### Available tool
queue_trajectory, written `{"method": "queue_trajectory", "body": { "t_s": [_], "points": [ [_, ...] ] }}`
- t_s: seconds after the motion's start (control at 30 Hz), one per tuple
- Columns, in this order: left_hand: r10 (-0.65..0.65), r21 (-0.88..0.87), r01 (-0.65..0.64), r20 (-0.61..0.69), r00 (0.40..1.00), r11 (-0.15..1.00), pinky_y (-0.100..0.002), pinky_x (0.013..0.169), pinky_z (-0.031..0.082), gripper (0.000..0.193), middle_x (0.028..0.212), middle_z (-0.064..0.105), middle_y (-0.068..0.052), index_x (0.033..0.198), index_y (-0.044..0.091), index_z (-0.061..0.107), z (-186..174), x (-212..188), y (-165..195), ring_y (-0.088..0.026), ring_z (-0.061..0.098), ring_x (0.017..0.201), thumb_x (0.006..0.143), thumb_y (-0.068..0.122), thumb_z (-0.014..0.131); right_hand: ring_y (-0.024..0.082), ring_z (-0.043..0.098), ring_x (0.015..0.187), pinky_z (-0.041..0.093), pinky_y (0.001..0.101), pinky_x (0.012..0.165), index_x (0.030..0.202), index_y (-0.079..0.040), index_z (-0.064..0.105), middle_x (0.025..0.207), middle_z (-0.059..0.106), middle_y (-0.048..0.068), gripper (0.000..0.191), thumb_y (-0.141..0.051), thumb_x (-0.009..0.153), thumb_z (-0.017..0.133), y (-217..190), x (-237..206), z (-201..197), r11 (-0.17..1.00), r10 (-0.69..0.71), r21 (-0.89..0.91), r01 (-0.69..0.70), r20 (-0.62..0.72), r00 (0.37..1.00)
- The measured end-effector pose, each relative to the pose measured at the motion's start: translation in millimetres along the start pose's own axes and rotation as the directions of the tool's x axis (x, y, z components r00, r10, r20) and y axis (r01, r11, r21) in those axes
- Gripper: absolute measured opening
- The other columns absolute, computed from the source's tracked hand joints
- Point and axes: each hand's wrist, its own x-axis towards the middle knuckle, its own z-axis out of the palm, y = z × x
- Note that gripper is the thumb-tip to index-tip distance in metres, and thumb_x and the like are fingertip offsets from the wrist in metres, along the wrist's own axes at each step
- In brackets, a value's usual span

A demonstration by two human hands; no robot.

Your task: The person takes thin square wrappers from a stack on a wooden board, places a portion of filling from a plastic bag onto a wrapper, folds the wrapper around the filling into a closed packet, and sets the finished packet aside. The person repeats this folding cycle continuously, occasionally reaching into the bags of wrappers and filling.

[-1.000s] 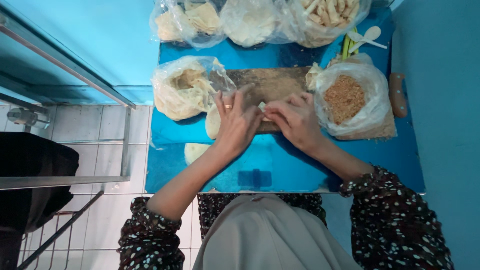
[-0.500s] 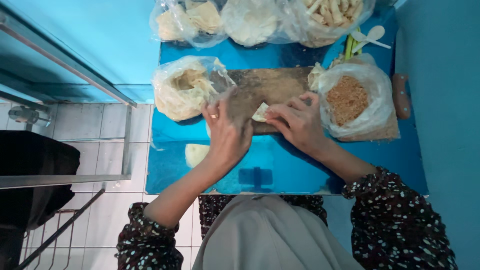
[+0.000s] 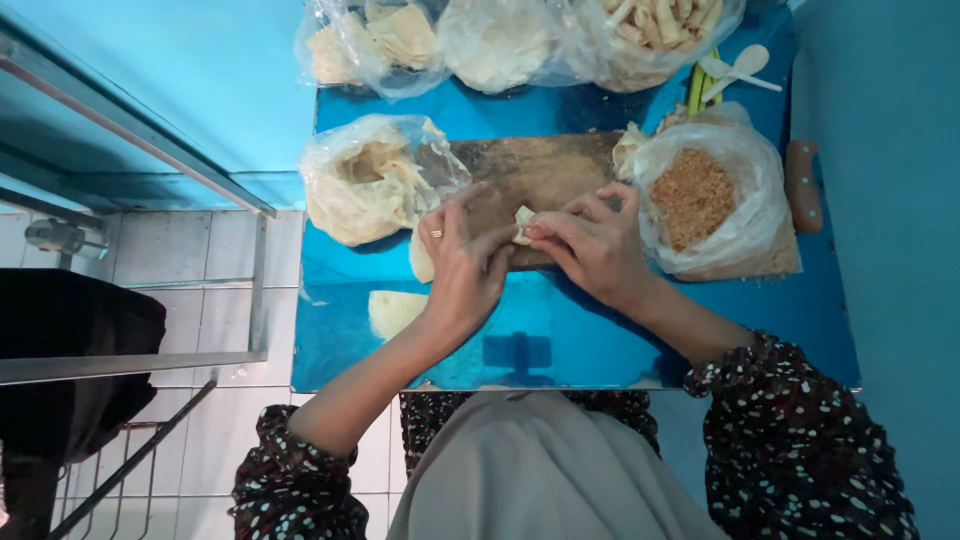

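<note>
From the head view, the left hand (image 3: 462, 262) and right hand (image 3: 588, 243) met over a wooden board (image 3: 540, 170) on the blue bench (image 3: 560, 340), both pinching a small pale wrapper (image 3: 522, 224) between fingertips. A bag of brown filling (image 3: 700, 195) sat just right; a bag of wrappers (image 3: 365, 180) lay left.

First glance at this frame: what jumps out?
Both hands meet at the middle of a worn wooden board on a shiny blue table: the left hand and right hand pinch a small pale dough wrapper between them. Right of the board sits an open plastic bag of brown crumbly filling; left of it, an open bag of pale wrappers.
</note>
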Motion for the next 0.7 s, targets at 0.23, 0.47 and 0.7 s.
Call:
{"method": "queue_trajectory", "body": {
  "t_s": [0.23,0.47,0.7],
  "points": [
    [-0.016,0.179,0.019,-0.016,1.0,0.984,-0.065,0.114,0.022,0.018,0.148,0.045,-0.018,0.09,0.007,0.071,-8,4,-2,-0.042,0.04,0.131,0.079,0.015,0.081,0.013,0.065,0.087,0.036,0.0453,0.097,0.107,-0.016,0.07,0.101,0.074,-0.008,0.022,-0.021,0.09,0.083,3,0,0,1.0,0.012,0.001,-0.012,0.004,1.0],
    [0.078,0.219,-0.07,-0.025,0.997,0.973,-0.064,0.118,0.019,0.014,0.152,0.042,-0.019,0.102,0.007,0.073,1,4,0,-0.042,0.038,0.136,0.09,0.014,0.074,0.013,0.065,0.087,0.035,0.0454,0.099,0.107,-0.016,0.07,0.099,0.073,-0.007,0.022,-0.02,0.09,0.082,0,0,-1,1.0,0.011,0.015,-0.011,0.006,1.0],
    [0.103,0.216,-0.102,0.006,0.995,0.971,-0.064,0.121,0.019,0.013,0.152,0.044,-0.019,0.1,0.005,0.07,3,7,-1,-0.042,0.038,0.138,0.092,0.015,0.071,0.013,0.065,0.085,0.035,0.0444,0.098,0.107,-0.016,0.07,0.097,0.072,-0.008,0.021,-0.018,0.091,0.083,-1,-1,-5,1.0,0.004,0.01,-0.004,0.007,1.0]
  ]
}}
